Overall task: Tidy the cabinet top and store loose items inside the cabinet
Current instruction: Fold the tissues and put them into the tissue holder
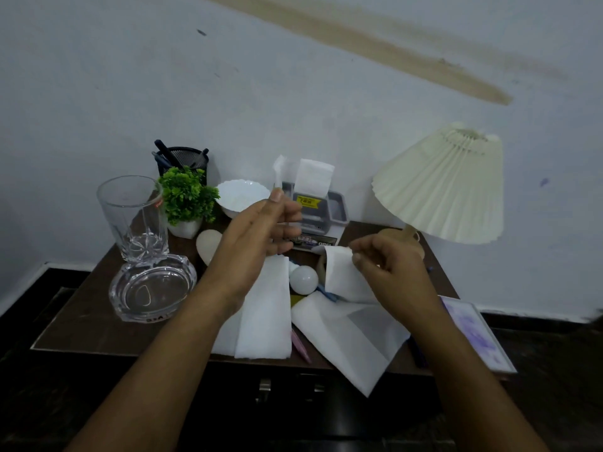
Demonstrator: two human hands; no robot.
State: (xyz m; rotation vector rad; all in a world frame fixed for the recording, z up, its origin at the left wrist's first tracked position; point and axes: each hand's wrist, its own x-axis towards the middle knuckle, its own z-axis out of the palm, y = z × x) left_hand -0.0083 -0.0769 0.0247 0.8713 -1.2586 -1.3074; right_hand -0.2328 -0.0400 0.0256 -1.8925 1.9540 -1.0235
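Note:
A dark wooden cabinet top (81, 314) carries loose items. My right hand (391, 269) pinches the upper edge of a white tissue (342, 275) that hangs from its fingers. My left hand (257, 233) hovers over the middle of the top with its fingers spread and nothing in them. Below it lies a folded white tissue (264, 321). Another white tissue (352, 334) droops over the front edge. A white light bulb (304, 279) rests between the tissues. A pink pen (301, 347) lies near the front.
At the left stand a tall glass (133, 216) and a glass ashtray (151, 288). Behind are a mesh pen holder (184, 161), a small green plant (187, 197), a white bowl (241, 195) and a tissue box (323, 207). A pleated lamp (447, 184) and a framed picture (479, 331) occupy the right.

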